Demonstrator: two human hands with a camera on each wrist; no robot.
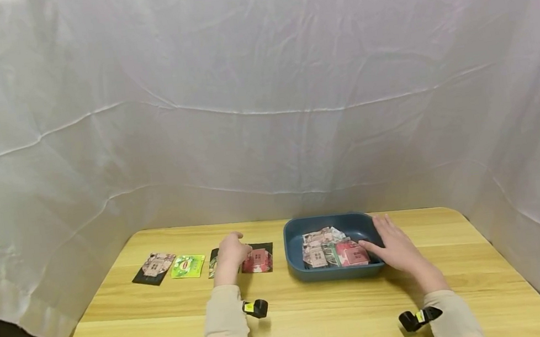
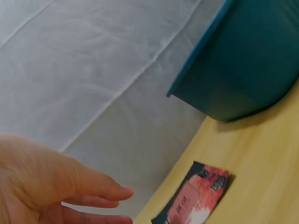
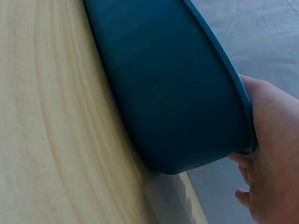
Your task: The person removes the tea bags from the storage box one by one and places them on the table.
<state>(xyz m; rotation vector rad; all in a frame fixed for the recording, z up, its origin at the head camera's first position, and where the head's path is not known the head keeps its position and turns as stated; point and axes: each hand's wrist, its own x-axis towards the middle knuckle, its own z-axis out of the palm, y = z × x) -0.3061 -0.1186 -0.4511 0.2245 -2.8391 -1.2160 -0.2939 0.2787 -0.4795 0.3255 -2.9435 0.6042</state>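
Tabletop [image 1: 327, 317] stretched toward me from the near wall of the blue plastic tray [image 1: 338, 273], its far edge close behind that tray. A narrow strip of wood separated the tray's left side from the red-and-black sachet [image 1: 259, 260]. My right hand [image 1: 400, 245] gripped the tray's right rim, thumb inside. Left of the tray, my left hand [image 1: 231, 253] partly hid a green-and-black sachet [image 1: 213, 264]; its fingers were extended with nothing visible between the tips, and I couldn't tell whether it touched that sachet. Farther left of the tray lay a yellow-green Lipton sachet [image 1: 188, 266], then a pink floral-and-black sachet [image 1: 156, 266]. The tray's raised wall enclosed overlapping sachets [image 1: 316, 256]. Behind the tray hung a creased, pale grey curtain [image 1: 298, 148]. Its corners were rounded, its sides smooth; pale streaked grain ran beneath it.
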